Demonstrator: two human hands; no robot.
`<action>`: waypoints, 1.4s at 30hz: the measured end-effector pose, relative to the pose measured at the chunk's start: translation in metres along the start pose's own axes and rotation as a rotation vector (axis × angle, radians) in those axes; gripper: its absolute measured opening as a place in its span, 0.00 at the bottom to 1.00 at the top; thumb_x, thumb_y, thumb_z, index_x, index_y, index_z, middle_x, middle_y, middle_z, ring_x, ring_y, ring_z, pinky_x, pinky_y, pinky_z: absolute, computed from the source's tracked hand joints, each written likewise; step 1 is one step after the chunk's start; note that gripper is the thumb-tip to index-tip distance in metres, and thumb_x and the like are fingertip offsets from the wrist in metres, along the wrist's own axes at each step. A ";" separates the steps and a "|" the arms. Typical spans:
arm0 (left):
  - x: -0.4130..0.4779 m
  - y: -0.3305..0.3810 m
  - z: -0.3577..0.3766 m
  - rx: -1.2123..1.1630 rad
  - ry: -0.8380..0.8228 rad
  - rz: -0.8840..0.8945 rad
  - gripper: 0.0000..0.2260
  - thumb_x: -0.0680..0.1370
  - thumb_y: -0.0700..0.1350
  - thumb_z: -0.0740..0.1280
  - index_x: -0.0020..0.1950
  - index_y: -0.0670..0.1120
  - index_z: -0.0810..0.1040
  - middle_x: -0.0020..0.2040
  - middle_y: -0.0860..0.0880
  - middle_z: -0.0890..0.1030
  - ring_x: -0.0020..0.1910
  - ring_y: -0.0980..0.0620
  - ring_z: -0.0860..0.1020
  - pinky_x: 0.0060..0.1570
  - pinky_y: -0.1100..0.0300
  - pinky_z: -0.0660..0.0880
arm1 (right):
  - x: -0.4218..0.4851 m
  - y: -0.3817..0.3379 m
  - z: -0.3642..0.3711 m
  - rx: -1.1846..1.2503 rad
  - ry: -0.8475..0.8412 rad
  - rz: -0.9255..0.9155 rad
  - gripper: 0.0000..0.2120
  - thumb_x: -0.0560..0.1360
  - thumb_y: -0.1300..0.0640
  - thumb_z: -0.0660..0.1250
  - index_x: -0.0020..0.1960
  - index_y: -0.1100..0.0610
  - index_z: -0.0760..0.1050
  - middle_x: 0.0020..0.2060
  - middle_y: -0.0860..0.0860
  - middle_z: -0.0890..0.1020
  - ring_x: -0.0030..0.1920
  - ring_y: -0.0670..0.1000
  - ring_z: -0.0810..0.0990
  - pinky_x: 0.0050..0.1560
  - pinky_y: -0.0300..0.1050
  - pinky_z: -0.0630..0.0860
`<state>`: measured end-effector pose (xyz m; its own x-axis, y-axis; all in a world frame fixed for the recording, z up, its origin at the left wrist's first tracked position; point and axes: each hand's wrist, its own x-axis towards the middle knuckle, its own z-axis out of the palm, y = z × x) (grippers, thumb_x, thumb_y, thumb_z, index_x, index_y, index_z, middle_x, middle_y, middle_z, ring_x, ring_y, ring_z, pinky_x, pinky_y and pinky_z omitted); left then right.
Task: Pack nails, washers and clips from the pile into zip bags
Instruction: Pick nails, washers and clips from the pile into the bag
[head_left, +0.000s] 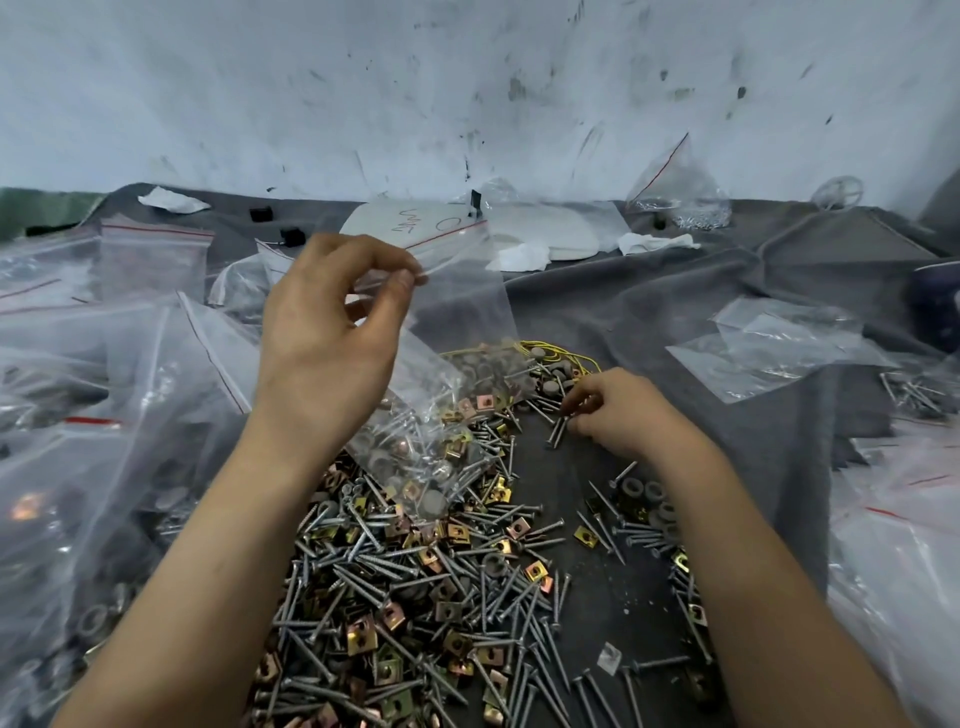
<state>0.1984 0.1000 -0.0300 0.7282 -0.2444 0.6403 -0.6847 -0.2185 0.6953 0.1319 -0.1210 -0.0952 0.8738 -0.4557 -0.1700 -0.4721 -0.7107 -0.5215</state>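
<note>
A big pile (415, 597) of grey nails, brass clips and dark washers covers the grey cloth in front of me. My left hand (332, 332) pinches the top edge of a clear zip bag (447, 332) between thumb and fingers and holds it above the pile. The bag's bottom holds some nails, washers and clips. My right hand (618, 410) rests low at the far right of the pile, its fingers curled round a few nails (557, 434) whose tips stick out to the left.
Filled zip bags (104, 415) with red seal lines are heaped on the left. More bags (779, 348) lie at the right. A white plate (519, 228), paper scraps and a standing bag (675, 182) sit by the stained wall. A yellow rubber band (561, 353) lies behind the pile.
</note>
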 end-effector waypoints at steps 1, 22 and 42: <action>0.000 0.000 0.000 0.009 0.004 0.000 0.09 0.78 0.44 0.66 0.44 0.59 0.78 0.48 0.56 0.76 0.45 0.66 0.76 0.42 0.77 0.68 | 0.000 0.000 -0.001 0.016 0.015 -0.002 0.09 0.74 0.60 0.69 0.53 0.52 0.80 0.53 0.54 0.81 0.51 0.54 0.79 0.46 0.40 0.72; -0.005 0.012 0.002 -0.090 -0.149 0.120 0.08 0.77 0.39 0.64 0.45 0.52 0.79 0.49 0.56 0.76 0.51 0.64 0.76 0.48 0.68 0.75 | 0.001 -0.006 -0.002 0.225 0.382 -0.183 0.07 0.73 0.62 0.70 0.46 0.51 0.80 0.45 0.50 0.83 0.47 0.46 0.78 0.48 0.38 0.74; -0.028 0.030 0.023 -0.083 -0.428 0.296 0.06 0.78 0.41 0.65 0.48 0.42 0.81 0.56 0.48 0.78 0.59 0.52 0.78 0.55 0.48 0.76 | -0.103 -0.051 -0.089 0.461 0.252 -0.582 0.04 0.69 0.62 0.74 0.41 0.56 0.81 0.38 0.53 0.85 0.42 0.50 0.83 0.49 0.47 0.79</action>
<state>0.1568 0.0783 -0.0339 0.4148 -0.6522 0.6344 -0.8416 -0.0101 0.5400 0.0558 -0.0856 0.0234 0.8868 -0.2255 0.4033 0.1977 -0.6037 -0.7723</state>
